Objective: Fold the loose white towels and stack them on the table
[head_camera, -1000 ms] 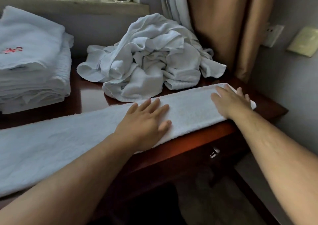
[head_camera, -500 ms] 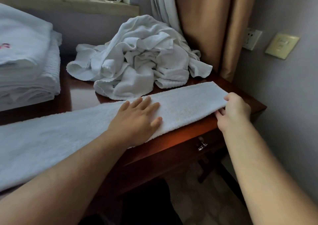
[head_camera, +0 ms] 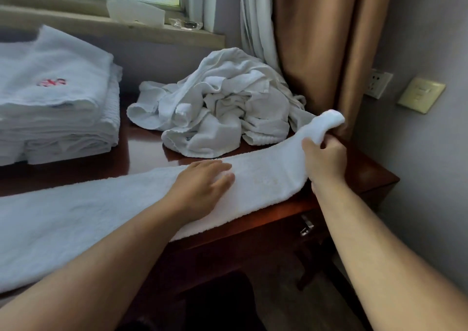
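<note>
A long white towel [head_camera: 101, 211], folded into a narrow strip, lies along the front edge of the dark wooden table [head_camera: 367, 176]. My left hand [head_camera: 202, 181] presses flat on the strip's middle, fingers straight. My right hand [head_camera: 325, 162] grips the strip's right end and holds it lifted off the table, the tip curling over above my fingers. Behind them a heap of loose white towels [head_camera: 222, 108] sits crumpled at the back. A stack of folded white towels [head_camera: 55, 108], with a red mark on top, stands at the left.
A tan curtain [head_camera: 316, 47] and a white sheer hang at the back right, close to the lifted end. A window sill [head_camera: 114, 27] runs behind the table. A socket [head_camera: 378, 84] and a switch plate [head_camera: 421, 94] are on the right wall. A drawer handle [head_camera: 306, 227] shows below the edge.
My right hand went from lying flat on the towel's right end to gripping it at the table edge, and has now raised that end. My left hand stays pressed on the middle.
</note>
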A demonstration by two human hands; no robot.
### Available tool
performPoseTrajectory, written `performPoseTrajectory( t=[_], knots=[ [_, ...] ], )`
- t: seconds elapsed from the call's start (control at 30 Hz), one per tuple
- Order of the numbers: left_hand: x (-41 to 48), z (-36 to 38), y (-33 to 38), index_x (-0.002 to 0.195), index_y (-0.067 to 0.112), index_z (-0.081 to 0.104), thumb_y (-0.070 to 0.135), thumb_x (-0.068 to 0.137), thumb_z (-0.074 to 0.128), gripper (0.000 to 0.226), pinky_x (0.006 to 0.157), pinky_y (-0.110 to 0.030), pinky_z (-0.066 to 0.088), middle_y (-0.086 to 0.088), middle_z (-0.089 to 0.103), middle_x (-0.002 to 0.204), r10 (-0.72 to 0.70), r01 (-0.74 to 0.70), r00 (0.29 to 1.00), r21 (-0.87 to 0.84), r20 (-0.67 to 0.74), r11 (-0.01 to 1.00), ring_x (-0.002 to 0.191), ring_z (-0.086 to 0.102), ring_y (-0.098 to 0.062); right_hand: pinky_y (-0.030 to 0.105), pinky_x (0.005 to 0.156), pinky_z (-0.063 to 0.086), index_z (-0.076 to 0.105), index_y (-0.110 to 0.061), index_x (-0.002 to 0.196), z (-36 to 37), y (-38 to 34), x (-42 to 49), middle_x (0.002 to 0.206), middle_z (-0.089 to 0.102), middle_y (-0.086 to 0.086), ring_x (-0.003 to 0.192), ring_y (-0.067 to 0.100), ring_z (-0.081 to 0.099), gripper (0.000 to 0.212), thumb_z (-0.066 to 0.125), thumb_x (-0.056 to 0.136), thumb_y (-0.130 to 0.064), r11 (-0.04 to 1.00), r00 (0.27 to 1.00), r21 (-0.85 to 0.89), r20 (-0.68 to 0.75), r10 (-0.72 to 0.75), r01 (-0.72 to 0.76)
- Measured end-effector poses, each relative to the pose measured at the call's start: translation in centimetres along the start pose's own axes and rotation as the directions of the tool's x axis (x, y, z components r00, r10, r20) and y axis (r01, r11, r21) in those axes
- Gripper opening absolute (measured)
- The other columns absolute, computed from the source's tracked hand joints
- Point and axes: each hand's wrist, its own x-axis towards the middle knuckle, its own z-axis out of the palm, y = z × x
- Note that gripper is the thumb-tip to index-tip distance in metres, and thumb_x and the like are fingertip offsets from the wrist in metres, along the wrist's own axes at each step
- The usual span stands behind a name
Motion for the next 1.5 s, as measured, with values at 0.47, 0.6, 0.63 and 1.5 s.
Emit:
performPoseTrajectory(
  t=[0.47,0.6,0.63,1.5],
  knots=[
    [-11.4,-16.5,-8.4,0.102,0.007,0.076,0.025,0.089,0.075,0.023,0.088,-0.041,0.054,-0.013,0.077,0.102,-0.627,0.553,0.776,-0.55,0.068,0.626,0.091,0.072,-0.027,0.036,0.066,0.055,0.074,-0.02,0.1,12.7,-8.9,-22.2,0.089,0.071,0.0,0.084,0.024,0.065,0.017,0.066,0.086,-0.019,0.304,0.176,0.043,0.735,-0.655,0.952],
    [-15.0,-20.0,-9.9,0.098,0.008,0.076,0.024,0.092,0.072,0.018,0.082,-0.032,0.055,-0.008,0.078,0.097,-0.688,0.607,0.723,-0.419,-0.063,0.675,0.09,0.073,-0.024,0.036,0.066,0.053,0.071,-0.023,0.099,15.7,-11.5,-25.2,0.089,0.068,-0.004,0.084,0.022,0.064,0.012,0.061,0.092,-0.025,0.272,0.069,0.153,0.748,-0.66,0.95],
    [-15.8,-20.9,-10.2,0.098,0.009,0.076,0.026,0.092,0.072,0.019,0.08,-0.031,0.056,-0.006,0.079,0.094,-0.697,0.62,0.712,-0.391,-0.083,0.68,0.089,0.074,-0.023,0.035,0.065,0.052,0.071,-0.024,0.098,16.3,-12.2,-25.8,0.088,0.067,-0.005,0.083,0.022,0.063,0.011,0.061,0.093,-0.025,0.273,0.05,0.181,0.744,-0.667,0.945],
    [-17.5,-17.2,-11.6,0.145,0.041,0.046,0.048,0.1,0.05,0.045,0.115,-0.035,0.028,0.009,0.041,0.153,-0.3,0.409,0.876,0.251,-0.378,0.877,0.142,0.034,-0.014,0.015,0.093,0.04,0.079,-0.026,0.103,16.2,-9.3,-21.2,0.106,0.072,-0.015,0.106,0.006,0.06,0.016,0.068,0.092,-0.025,0.663,0.241,0.144,0.858,-0.453,0.734]
  ],
)
